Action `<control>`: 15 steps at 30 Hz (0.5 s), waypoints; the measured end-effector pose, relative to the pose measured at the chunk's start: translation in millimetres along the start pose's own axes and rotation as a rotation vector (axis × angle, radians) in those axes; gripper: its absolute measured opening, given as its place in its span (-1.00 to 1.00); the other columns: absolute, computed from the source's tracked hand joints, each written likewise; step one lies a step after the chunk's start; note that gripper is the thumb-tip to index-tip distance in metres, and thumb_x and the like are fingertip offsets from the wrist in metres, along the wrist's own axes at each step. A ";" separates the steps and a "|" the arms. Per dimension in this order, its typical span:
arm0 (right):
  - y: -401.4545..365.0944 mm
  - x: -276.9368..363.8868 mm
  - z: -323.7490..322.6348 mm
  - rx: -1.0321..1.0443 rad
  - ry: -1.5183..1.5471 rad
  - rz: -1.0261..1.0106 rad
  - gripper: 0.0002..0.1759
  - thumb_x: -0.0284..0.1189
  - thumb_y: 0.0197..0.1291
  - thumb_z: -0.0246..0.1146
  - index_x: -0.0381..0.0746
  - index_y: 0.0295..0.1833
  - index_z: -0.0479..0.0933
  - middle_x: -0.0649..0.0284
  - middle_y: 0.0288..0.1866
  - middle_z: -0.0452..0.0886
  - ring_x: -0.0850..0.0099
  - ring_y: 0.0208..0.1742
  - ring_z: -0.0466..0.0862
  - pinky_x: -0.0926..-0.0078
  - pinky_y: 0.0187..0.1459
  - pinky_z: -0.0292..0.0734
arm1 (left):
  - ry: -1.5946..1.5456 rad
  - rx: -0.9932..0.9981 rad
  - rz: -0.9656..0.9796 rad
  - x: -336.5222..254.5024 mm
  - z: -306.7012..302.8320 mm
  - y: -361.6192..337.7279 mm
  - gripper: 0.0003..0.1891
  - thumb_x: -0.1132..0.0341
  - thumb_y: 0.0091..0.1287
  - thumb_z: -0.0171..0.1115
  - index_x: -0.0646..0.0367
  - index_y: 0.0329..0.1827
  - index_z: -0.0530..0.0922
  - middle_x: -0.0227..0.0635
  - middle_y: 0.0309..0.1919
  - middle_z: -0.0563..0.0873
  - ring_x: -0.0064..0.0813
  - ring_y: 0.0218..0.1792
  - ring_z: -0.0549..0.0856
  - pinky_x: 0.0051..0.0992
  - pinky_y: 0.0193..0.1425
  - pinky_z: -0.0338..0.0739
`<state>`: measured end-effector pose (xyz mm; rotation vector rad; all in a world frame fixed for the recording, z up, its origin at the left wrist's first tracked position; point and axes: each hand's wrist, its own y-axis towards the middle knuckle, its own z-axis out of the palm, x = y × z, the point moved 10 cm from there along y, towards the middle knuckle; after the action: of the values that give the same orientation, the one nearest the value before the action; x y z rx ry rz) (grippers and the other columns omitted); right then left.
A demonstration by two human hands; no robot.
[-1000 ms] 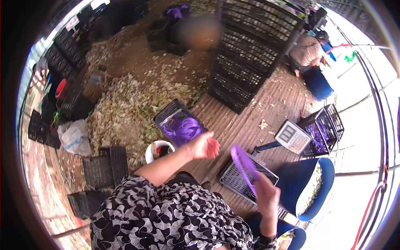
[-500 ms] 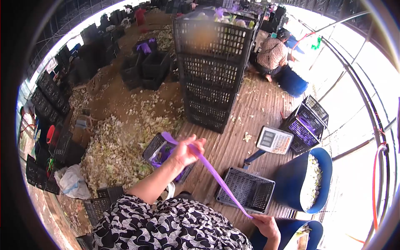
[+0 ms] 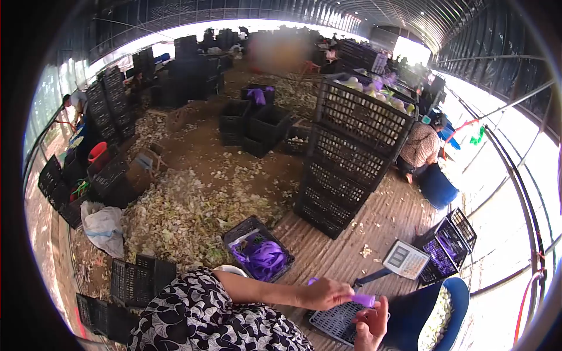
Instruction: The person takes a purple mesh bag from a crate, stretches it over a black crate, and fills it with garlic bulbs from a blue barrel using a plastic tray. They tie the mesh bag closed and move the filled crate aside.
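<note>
My left hand [image 3: 329,294] is closed in a pinch on a purple plastic strip [image 3: 364,300]. One loose end of the strip shows behind that hand. My right hand [image 3: 372,325] has its fingers curled up at the strip's other end, close to the left fingertips; the exact grip is partly hidden. Below both hands is a grey plastic basket [image 3: 335,323], partly covered by them. A scale display [image 3: 405,259] stands beyond it on an arm. Left of my hands, a black crate [image 3: 235,224] holds a tangle of purple strips [image 3: 263,257].
A tall stack of black crates [image 3: 345,169] holding pale vegetables stands ahead. At right are a blue tub [image 3: 404,313] of white pieces and a crate of purple material [image 3: 440,248]. A person [image 3: 420,146] crouches by another blue tub [image 3: 438,186]. Peelings [image 3: 187,210] cover the left floor.
The strip was stretched long between my widely spread hands; now the hands are close together with it gathered between them. My view has lifted and turned left.
</note>
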<state>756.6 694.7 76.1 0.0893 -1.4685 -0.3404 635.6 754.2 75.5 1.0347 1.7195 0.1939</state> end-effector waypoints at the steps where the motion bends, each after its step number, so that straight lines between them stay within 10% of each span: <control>1: 5.5 9.6 11.5 0.050 -0.102 -0.081 -0.55 -0.34 0.06 0.24 -0.35 0.03 0.37 0.28 -0.25 0.48 0.57 -0.26 0.44 0.66 -0.25 0.37 | -0.007 0.035 0.010 -7.4 5.5 -4.7 -0.87 0.38 0.18 0.12 0.20 -0.25 0.45 -0.28 -0.49 0.55 -0.21 -0.45 0.59 -0.35 -0.41 0.45; 6: 0.5 -20.5 -14.2 0.087 -0.131 -0.047 -0.83 -0.44 0.16 0.11 -0.32 -0.20 0.45 0.28 -0.34 0.50 0.58 -0.37 0.44 0.66 -0.32 0.38 | 0.104 0.089 0.066 -39.9 16.6 -6.6 -0.85 0.33 0.17 0.14 0.16 -0.25 0.45 -0.31 -0.36 0.55 -0.30 -0.37 0.58 -0.41 -0.37 0.45; 10: -13.0 31.5 -59.0 -0.196 -0.193 -0.130 -0.87 -0.46 0.19 0.06 -0.31 -0.26 0.44 0.27 -0.33 0.52 0.57 -0.33 0.47 0.62 -0.34 0.41 | 0.538 -0.237 0.089 -90.1 2.9 2.1 -0.80 0.26 0.09 0.25 0.08 -0.26 0.50 -0.33 -0.09 0.42 -0.49 -0.22 0.50 -0.50 -0.37 0.42; 14: -31.2 23.5 -105.9 -0.168 -0.350 -0.217 -0.87 -0.53 0.05 0.19 -0.33 -0.26 0.46 0.24 -0.32 0.55 0.50 -0.31 0.54 0.56 -0.30 0.46 | -0.270 -0.009 -0.243 -67.0 71.8 2.5 -0.80 0.27 0.12 0.26 0.15 -0.28 0.48 -0.44 -0.44 0.51 -0.69 -0.42 0.48 -0.64 -0.37 0.41; 15: -43.8 65.1 -86.3 -0.111 -0.779 -0.528 -0.83 -0.58 -0.08 0.26 -0.32 -0.29 0.49 0.20 -0.34 0.56 0.39 -0.38 0.57 0.52 -0.33 0.49 | -0.427 0.034 -0.330 -68.4 95.4 2.6 -0.77 0.24 0.13 0.26 0.17 -0.28 0.47 -0.47 -0.45 0.51 -0.71 -0.42 0.47 -0.66 -0.38 0.41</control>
<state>838.2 622.3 117.5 0.2801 -2.1838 -0.9615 720.9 674.0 85.0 0.7363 1.4745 -0.2528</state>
